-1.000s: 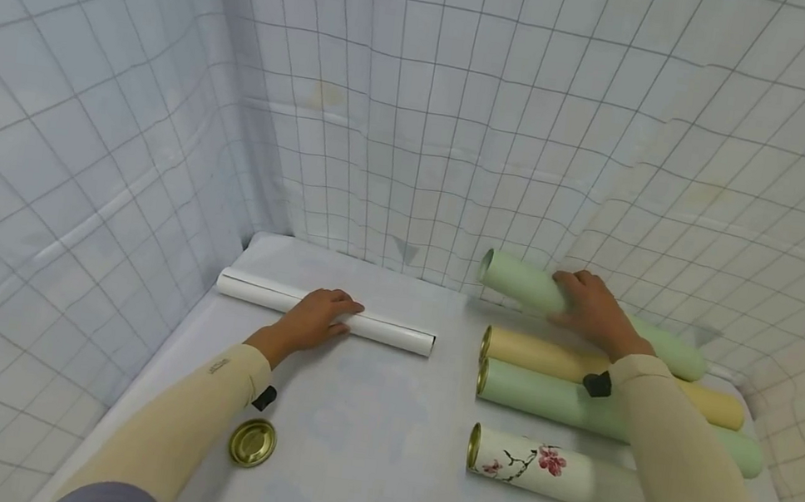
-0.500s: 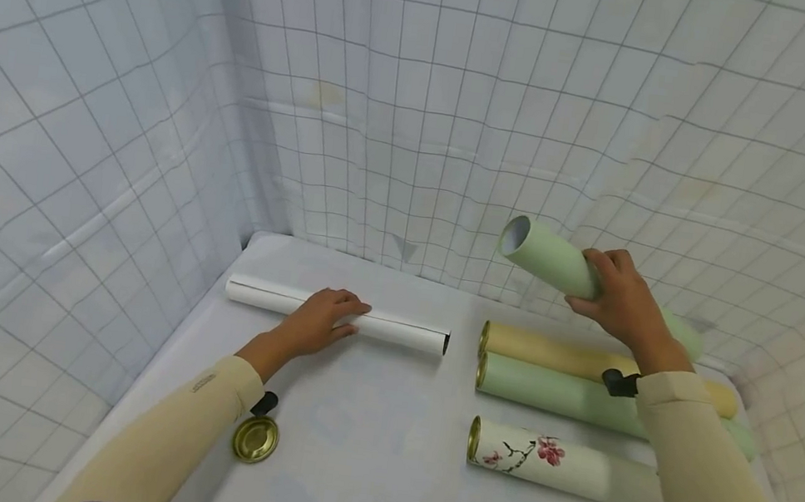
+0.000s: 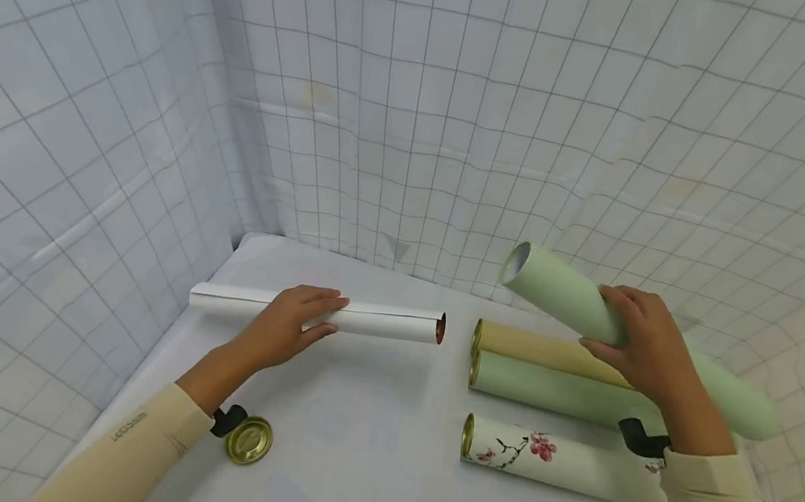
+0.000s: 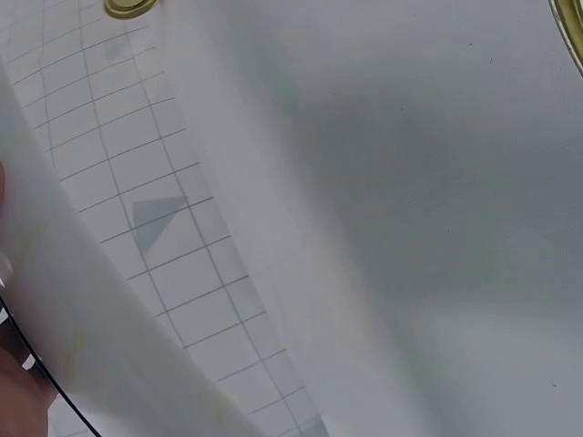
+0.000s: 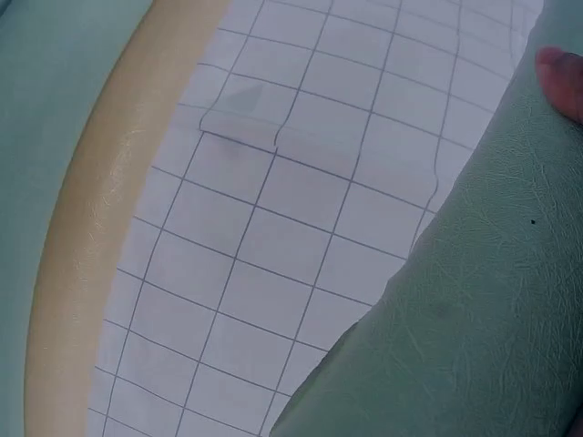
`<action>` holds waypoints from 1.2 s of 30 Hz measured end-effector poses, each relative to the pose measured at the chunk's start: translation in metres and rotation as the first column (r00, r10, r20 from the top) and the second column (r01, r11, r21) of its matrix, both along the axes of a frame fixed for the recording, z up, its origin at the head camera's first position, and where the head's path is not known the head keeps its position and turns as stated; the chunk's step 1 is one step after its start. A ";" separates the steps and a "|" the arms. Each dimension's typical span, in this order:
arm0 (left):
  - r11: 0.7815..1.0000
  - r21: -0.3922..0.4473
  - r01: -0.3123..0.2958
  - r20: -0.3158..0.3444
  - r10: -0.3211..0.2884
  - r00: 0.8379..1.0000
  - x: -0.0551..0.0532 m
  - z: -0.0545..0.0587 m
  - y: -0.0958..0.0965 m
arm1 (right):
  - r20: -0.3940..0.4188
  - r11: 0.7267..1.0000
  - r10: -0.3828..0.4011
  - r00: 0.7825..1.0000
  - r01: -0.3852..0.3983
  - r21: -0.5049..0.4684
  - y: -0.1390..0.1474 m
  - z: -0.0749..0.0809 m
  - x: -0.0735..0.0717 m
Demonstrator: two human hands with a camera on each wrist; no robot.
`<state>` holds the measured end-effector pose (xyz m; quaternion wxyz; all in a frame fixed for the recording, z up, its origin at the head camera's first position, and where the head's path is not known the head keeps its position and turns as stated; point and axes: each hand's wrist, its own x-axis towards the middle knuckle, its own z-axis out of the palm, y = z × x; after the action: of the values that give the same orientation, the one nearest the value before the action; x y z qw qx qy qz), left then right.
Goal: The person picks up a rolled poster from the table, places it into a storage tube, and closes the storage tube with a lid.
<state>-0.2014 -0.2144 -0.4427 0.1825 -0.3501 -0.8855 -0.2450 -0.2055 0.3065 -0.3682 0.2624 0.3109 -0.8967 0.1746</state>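
My left hand (image 3: 292,321) grips a white rolled sheet (image 3: 389,325) near its middle, fingers over the top and thumb along the near side. The roll's right end shows a reddish-brown inside, and a long seam runs along it. In the left wrist view the roll (image 4: 100,309) crosses the lower left, with bits of the hand at the edge. On the right, my right hand (image 3: 650,348) holds a pale green cardboard tube (image 3: 559,295), tilted with its open left end raised. This tube (image 5: 437,309) fills the lower right of the right wrist view, a fingertip on it.
Below the raised tube lie a yellow tube (image 3: 548,353) and another green tube (image 3: 559,390), side by side with gold-rimmed ends. Nearer is a white tube with pink blossoms (image 3: 571,471). A gold metal lid (image 3: 248,440) lies beside the left wrist. Grid-patterned sheeting (image 3: 415,152) walls the table.
My right hand has lifted the green tube off the back of the row and brought it nearer and rightward. The left hand and the white roll have shifted and turned slightly.
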 end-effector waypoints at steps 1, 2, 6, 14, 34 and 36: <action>1.000 0.007 0.004 -0.014 -0.004 1.000 0.002 0.002 -0.002 | -0.015 1.000 0.011 1.000 -0.011 0.001 0.001 -0.001 0.006; 1.000 0.015 0.011 -0.029 -0.011 1.000 0.004 0.005 -0.004 | -0.027 1.000 0.014 1.000 -0.014 0.002 0.001 -0.003 0.012; 0.999 0.028 0.037 -0.082 -0.034 0.996 0.009 0.011 -0.010 | -0.041 1.000 -0.008 0.999 0.008 -0.002 0.000 -0.009 0.038; 0.998 0.013 0.057 -0.136 -0.055 0.989 0.018 0.022 -0.015 | -0.013 1.000 -0.008 1.000 0.007 -0.022 -0.006 -0.030 0.084; 0.997 0.020 0.073 -0.139 -0.070 0.988 0.038 0.028 -0.013 | 0.045 0.992 0.024 0.999 -0.018 -0.127 -0.030 -0.078 0.101; 0.997 0.017 0.075 -0.147 -0.071 0.986 0.039 0.030 -0.011 | 0.059 0.990 0.028 0.998 -0.019 -0.138 -0.032 -0.080 0.101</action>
<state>-0.1626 -0.2257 -0.4125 0.2420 -0.3972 -0.8534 -0.2352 -0.1049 0.2745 -0.4485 0.2536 0.2972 -0.8864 0.2482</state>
